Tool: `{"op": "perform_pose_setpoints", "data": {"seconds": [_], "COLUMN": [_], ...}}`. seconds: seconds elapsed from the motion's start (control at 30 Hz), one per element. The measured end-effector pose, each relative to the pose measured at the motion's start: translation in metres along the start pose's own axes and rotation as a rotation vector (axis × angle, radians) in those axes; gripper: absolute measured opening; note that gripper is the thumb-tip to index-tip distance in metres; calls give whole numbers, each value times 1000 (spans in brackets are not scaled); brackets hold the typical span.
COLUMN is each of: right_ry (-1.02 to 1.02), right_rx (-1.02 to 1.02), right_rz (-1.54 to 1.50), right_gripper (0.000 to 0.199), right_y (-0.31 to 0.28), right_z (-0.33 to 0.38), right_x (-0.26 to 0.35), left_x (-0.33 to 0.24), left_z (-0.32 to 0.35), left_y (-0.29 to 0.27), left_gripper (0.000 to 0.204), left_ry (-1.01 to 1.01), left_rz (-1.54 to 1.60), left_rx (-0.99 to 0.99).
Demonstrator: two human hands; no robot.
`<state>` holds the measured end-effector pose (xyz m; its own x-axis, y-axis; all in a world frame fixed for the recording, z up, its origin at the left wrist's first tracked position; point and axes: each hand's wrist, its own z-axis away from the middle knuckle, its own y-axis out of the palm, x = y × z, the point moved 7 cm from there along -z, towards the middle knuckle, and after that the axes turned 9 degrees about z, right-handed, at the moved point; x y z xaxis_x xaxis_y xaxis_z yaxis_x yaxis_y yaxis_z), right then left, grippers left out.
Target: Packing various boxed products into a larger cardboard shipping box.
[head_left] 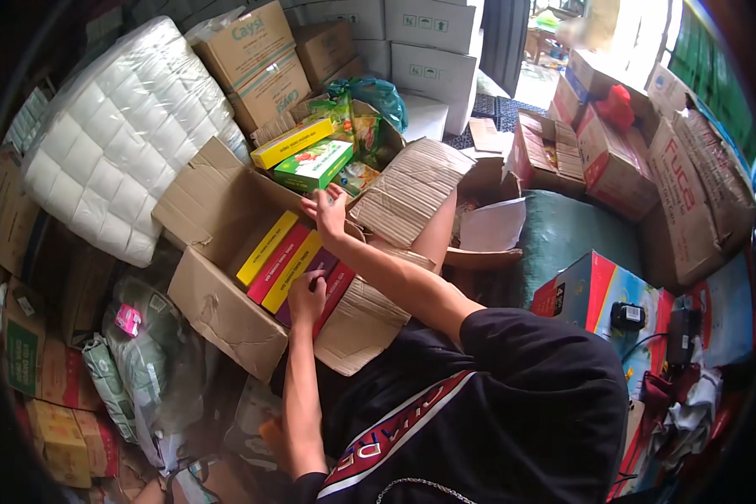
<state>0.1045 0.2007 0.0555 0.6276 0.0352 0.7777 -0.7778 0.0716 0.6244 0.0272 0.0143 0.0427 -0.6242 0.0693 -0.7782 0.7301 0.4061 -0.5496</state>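
Note:
A brown open carton [227, 307] stands in front of me, with a row of flat boxes on edge inside. Among them are a yellow box [267, 249], a red box [279, 260], a second yellow box [291, 273] and a purple box [321, 264]. Over the purple box is my left hand [307, 298], its fingers half curled with a gap at the thumb; it seems to touch the boxes. My right hand [328, 215] hovers at the carton's far edge, fingers apart and holding nothing, just below a green box [313, 165]. Beside that green box lies another yellow box [292, 143].
Behind the carton, a second carton holds green packets [365, 134] and a teal plastic bag [374, 99]. White wrapped rolls [126, 134] rise at left. Brown cartons [252, 63] and white cartons [433, 84] are stacked behind. Open cartons [617, 160] crowd the right.

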Motion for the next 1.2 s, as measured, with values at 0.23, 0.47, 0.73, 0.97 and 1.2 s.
{"op": "perform_pose_setpoints", "data": {"seconds": [0.23,0.47,0.73,0.97,1.2], "right_ry": [734,809,554,210,221], "right_rx": [-172,188,51,341,681], "right_rz": [-667,-79,260,371,379], "right_gripper": [92,57,59,46,42], "right_y": [9,2,-2,-23,-25], "right_z": [-71,-114,-53,6,35], "right_x": [-27,-54,-19,32,10], "left_x": [-11,-11,10,17,51], "left_z": [2,2,9,5,9], "left_y": [-2,-1,-8,-3,-23], "left_gripper": [20,18,22,39,73], "left_ry": [55,90,37,-90,-191], "left_rz": [9,10,28,208,1065], "left_rx": [20,-8,-46,-77,-371]}}
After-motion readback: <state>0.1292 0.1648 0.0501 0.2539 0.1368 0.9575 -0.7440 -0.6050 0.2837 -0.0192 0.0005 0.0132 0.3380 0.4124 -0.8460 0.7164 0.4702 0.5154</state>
